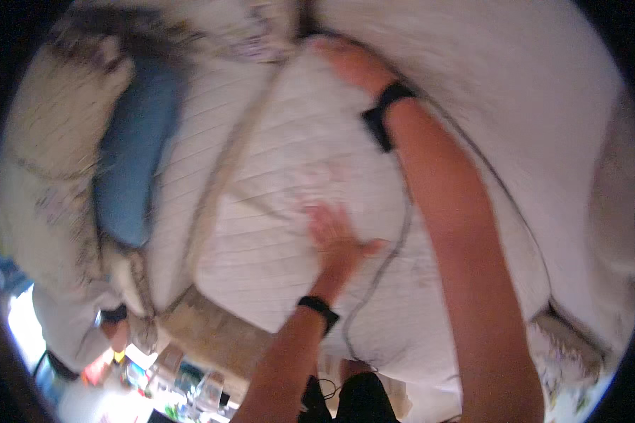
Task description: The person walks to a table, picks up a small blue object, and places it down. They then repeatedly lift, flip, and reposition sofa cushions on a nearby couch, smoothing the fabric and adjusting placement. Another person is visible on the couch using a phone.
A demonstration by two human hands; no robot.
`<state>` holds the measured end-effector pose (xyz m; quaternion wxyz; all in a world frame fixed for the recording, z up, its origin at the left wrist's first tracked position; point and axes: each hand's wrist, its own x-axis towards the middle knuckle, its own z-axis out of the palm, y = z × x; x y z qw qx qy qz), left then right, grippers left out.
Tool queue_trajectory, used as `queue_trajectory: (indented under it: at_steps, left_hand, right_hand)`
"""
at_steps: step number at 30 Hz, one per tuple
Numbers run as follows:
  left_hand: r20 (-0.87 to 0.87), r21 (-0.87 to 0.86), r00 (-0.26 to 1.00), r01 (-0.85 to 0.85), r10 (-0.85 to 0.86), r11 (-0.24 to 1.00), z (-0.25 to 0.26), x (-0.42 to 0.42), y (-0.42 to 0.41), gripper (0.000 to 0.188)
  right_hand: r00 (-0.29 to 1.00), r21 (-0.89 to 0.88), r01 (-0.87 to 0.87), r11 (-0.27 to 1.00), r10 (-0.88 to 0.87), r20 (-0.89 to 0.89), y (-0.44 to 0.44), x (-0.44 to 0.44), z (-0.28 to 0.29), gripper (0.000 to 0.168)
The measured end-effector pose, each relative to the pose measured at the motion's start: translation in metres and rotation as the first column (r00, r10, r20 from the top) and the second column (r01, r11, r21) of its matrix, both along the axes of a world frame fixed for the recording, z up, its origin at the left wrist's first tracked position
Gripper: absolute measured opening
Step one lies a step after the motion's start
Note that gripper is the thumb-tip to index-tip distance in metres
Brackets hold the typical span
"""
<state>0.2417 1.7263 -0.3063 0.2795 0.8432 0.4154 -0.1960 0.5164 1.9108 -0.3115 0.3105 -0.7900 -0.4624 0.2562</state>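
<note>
A white quilted cover [264, 174] lies over a cushioned seat before me. Near its middle, my left hand [336, 232] rests or hovers with spread fingers and nothing in it; blur hides whether it touches. My right hand [352, 63] reaches to the cover's far right corner, beside the seam along the white backrest [497, 90]. Its fingers are blurred, so I cannot tell whether they grip the cloth. Both wrists wear black bands. A thin grey cable [373, 288] runs down across the cover under my right arm.
A blue cushion or cloth [137, 153] lies at the left beside a patterned beige cushion [58, 121]. Another quilted section [196, 116] adjoins the seat. At the lower left are a bag-like white thing [69, 317] and a cluttered surface with a clear container [209, 391].
</note>
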Motion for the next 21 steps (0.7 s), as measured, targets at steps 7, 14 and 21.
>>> queue_trajectory:
  at_steps: [7,14,21]
  left_hand:
    - [0.193,0.328,0.977,0.021,-0.089,0.944,-0.009,0.0,-0.011,0.119]
    - [0.127,0.494,0.973,0.106,-0.192,0.863,-0.037,-0.014,-0.005,0.113]
    - [0.047,0.543,0.981,0.132,-0.187,0.829,-0.055,-0.022,0.014,0.108]
  right_hand:
    - [0.948,-0.031,0.212,0.977,-0.197,0.248,-0.184,0.004,0.012,0.064]
    - [0.923,-0.263,0.319,0.911,-0.235,0.304,-0.491,0.038,0.038,0.054]
    - [0.777,-0.303,0.566,0.766,-0.375,0.506,-0.666,0.016,0.045,0.06]
